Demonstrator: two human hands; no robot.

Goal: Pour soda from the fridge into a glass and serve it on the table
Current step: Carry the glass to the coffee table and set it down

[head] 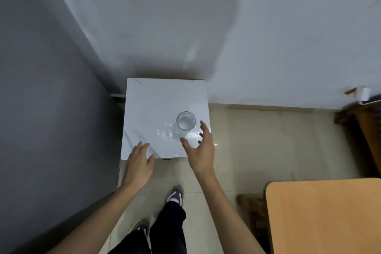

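Your glass [186, 120] stands upright on the small white desk [148, 109], toward its right edge, so your right hand [201, 151] can take it without stretching. That grip is spread wide, fingers curved toward the glass but not touching it, holding nothing. Your left hand [140, 163] is open too, flat at the desk's near edge, probably to steady you as you lean in. The glass looks clear inside; whether soda is poured cannot be told. The wooden table [325, 212] waits at your right, likely the serving spot.
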